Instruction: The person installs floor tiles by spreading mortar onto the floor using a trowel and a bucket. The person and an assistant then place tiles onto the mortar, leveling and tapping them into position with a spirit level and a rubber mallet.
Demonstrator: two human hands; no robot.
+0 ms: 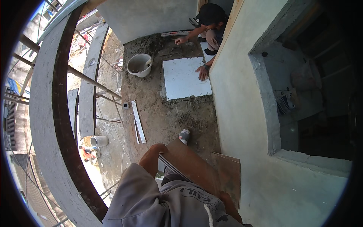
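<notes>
Head view: hands (pixel 154 153) hold brown slabs (pixel 193 162) above rough floor (pixel 160 117), beside pale wall (pixel 240 109).

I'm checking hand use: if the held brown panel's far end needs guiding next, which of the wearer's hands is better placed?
Probably the left hand: it grips the brown panel near its far end. The right hand is by the near end, partly hidden.
</notes>
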